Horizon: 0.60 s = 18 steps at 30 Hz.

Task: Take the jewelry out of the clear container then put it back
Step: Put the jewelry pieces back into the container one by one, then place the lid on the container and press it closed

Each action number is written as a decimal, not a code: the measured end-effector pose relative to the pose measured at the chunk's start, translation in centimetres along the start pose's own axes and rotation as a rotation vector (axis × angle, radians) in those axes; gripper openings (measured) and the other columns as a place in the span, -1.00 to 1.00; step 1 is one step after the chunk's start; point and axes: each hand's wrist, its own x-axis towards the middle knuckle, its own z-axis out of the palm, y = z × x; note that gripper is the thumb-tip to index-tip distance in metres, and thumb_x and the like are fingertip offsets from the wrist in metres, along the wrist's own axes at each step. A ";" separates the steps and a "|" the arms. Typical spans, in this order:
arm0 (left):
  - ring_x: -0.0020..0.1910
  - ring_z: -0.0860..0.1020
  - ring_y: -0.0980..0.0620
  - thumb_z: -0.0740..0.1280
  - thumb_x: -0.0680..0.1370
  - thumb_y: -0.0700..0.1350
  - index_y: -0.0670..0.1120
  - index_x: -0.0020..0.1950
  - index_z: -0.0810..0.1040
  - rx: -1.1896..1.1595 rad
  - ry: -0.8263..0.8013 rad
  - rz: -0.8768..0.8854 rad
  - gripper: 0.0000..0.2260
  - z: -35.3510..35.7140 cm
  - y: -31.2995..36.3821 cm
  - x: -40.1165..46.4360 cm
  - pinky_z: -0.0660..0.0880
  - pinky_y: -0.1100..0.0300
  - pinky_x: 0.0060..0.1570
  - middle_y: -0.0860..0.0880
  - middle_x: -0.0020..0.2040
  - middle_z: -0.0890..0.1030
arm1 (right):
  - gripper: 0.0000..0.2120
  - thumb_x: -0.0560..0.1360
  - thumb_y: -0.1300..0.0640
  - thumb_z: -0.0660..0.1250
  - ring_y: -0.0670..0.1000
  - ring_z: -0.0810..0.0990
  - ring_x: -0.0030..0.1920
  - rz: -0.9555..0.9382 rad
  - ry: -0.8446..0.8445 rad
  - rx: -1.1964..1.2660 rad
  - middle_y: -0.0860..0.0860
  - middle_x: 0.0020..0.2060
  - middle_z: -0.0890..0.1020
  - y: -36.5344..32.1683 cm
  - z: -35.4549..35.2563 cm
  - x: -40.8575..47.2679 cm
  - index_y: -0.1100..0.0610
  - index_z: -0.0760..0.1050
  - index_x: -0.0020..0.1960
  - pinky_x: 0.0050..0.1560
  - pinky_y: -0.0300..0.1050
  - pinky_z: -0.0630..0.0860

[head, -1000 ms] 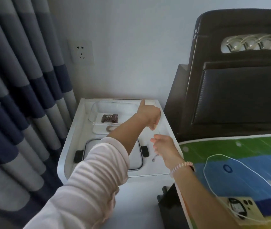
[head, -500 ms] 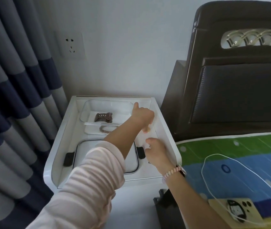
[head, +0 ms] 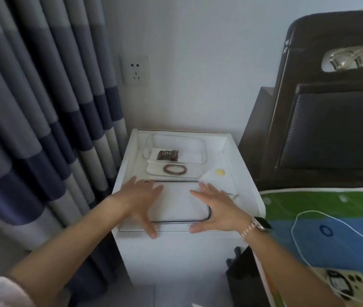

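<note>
Two open hands, left hand (head: 139,196) and right hand (head: 217,207), flank the lid (head: 176,202); the container (head: 176,156) holds a bracelet (head: 174,169). Probably gripping the lid comes next.

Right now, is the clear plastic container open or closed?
Open. The clear plastic container has no cover on top; its black-rimmed clear lid lies flat in front of it, under the left hand and right hand.
</note>
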 end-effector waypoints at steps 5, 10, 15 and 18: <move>0.54 0.10 -0.27 0.45 0.20 0.42 -0.09 0.62 -0.14 0.183 0.058 -0.035 0.24 3.6 0.6 -1.0 -0.15 -0.24 0.51 -0.28 0.57 0.09 | 0.13 0.16 -0.53 0.33 0.01 -0.19 0.58 -0.019 0.075 -0.141 -0.09 0.59 -0.10 -0.2 2.0 -1.2 -0.13 -0.02 0.57 0.56 0.11 -0.13; 0.28 0.42 -0.28 0.37 0.39 0.30 -0.12 0.58 0.03 0.329 0.259 0.068 -0.05 5.7 0.7 -2.7 0.15 -0.16 0.41 -0.28 0.40 0.33 | -0.08 0.32 -0.30 0.39 0.03 -0.03 0.55 -0.097 0.182 -0.247 -0.10 0.58 0.01 0.4 3.8 -3.0 -0.15 0.04 0.56 0.50 -0.11 0.03; 0.24 0.45 -0.28 0.32 0.48 0.29 -0.16 0.59 -0.02 0.408 0.305 0.116 -0.10 6.0 0.5 -3.8 0.32 -0.09 0.33 -0.30 0.41 0.31 | -0.29 0.41 -0.06 0.46 0.08 0.21 0.44 -0.141 0.315 -0.220 -0.05 0.52 0.26 0.3 4.9 -4.0 -0.09 0.28 0.50 0.41 -0.22 0.20; 0.26 0.46 -0.28 0.25 0.53 0.27 -0.15 0.61 -0.04 0.451 0.315 0.157 -0.16 6.1 0.4 -4.4 0.29 -0.10 0.37 -0.30 0.45 0.30 | -0.46 0.43 0.06 0.47 0.09 0.34 0.35 -0.130 0.391 -0.066 -0.01 0.42 0.45 0.0 5.1 -5.0 -0.01 0.47 0.38 0.34 -0.26 0.26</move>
